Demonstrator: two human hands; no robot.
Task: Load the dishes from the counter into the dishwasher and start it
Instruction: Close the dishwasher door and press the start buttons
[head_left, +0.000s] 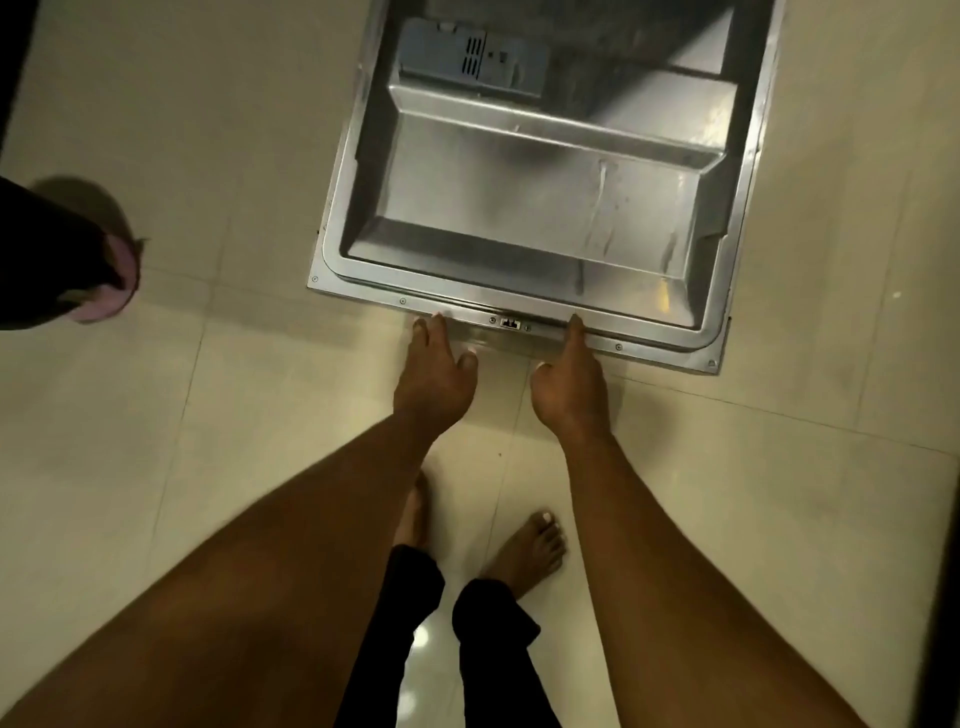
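The dishwasher door (535, 208) lies folded down flat in front of me, its steel inner panel facing up. A grey detergent dispenser (467, 57) sits near the door's far end. My left hand (434, 376) reaches to the door's near edge with straight fingers, the fingertips touching the rim left of the latch (510, 323). My right hand (569, 387) does the same just right of the latch, fingers extended onto the rim. Neither hand holds anything. No dishes and no racks are in view.
Pale floor tiles (208, 405) surround the door. My bare feet (530, 551) stand just behind my hands. Another person's dark trouser leg and pink slipper (111, 291) stand at the left edge.
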